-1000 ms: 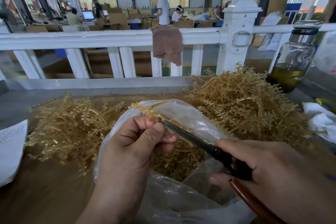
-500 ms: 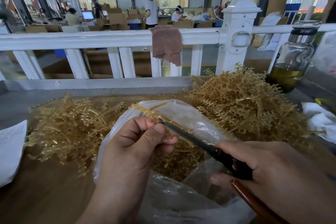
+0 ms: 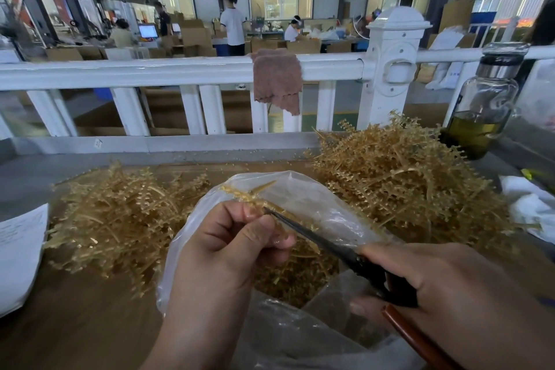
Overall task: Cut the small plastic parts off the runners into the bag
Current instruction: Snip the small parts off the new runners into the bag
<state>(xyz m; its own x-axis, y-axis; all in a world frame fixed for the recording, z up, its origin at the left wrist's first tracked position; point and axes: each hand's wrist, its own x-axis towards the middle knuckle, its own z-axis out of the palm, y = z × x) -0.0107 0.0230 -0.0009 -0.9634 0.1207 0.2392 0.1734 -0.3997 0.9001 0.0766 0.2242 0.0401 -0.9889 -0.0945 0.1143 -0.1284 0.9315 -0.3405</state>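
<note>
One amber plastic runner (image 3: 250, 200) of small parts is pinched in the left hand (image 3: 228, 249) over the clear plastic bag (image 3: 324, 204). The right hand (image 3: 444, 294) has its grip closed round black scissors (image 3: 324, 242), tips at the runner. Snipping is in hand; the next cut likely needs the blades set at a part's stem. Runner heaps (image 3: 405, 183) flank the bag on the brown wooden surface (image 3: 75, 324), with a white railing (image 3: 150, 72) and a factory hall beyond.
</note>
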